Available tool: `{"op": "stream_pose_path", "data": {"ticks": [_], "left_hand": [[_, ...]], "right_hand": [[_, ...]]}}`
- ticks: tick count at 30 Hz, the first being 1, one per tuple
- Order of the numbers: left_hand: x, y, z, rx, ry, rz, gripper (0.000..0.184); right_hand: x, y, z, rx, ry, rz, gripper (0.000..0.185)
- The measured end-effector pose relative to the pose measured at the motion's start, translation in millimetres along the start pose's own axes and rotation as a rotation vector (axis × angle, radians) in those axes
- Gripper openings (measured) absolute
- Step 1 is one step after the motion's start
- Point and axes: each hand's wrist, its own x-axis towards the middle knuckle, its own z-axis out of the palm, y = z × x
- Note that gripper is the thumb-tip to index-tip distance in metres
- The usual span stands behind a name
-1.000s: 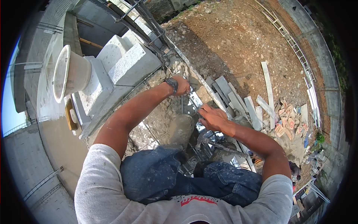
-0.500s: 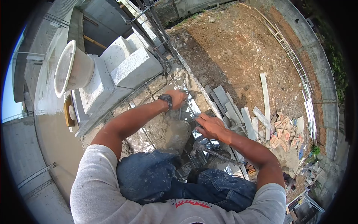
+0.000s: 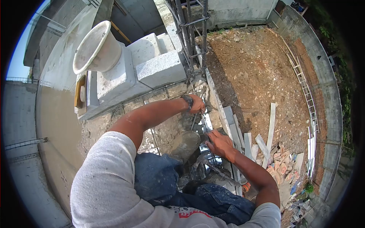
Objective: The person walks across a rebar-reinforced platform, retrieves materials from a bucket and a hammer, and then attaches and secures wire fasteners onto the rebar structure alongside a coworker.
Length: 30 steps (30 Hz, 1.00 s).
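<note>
My left hand (image 3: pixel 197 105), with a dark watch (image 3: pixel 188 101) at the wrist, is closed at the far end of a shiny metal strip (image 3: pixel 207 123). What its fingers hold is hidden. My right hand (image 3: pixel 221 145) is at the near end of the strip, fingers stretched toward it and thumb apart. Thin steel bars (image 3: pixel 153 136) cross the rough, wet concrete beside the strip. A muddy tool with a long handle (image 3: pixel 220 171) lies near my knees, below my right hand.
A white bucket (image 3: pixel 108 53) lies tilted on pale blocks (image 3: pixel 159 70), with a yellow float (image 3: pixel 80 91) beside them. Upright rebar (image 3: pixel 192 34) stands ahead. Beyond the ledge to the right are a dirt lot (image 3: pixel 251 68), loose boards (image 3: pixel 270 131), rubble (image 3: pixel 283 167) and a ladder (image 3: pixel 304 83).
The view has turned and shifted, so the scene sits lower and further right. Both hands remain at the metal strip, with little change in their grip.
</note>
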Motion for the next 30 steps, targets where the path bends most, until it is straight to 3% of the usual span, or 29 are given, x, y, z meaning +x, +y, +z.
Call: {"op": "stream_pose_path", "data": {"ticks": [4,15,30], "left_hand": [[3,5,-5,0.162,-0.073,0.009,0.028],[-36,44,20,-0.214,0.31,-0.34,0.033],[-22,53,6,-0.184,0.19,-0.465,0.047]], "right_hand": [[-1,4,1,0.002,-0.001,0.001,0.044],[-1,9,5,0.01,0.06,-0.071,0.042],[1,12,11,-0.007,0.07,-0.082,0.042]]}}
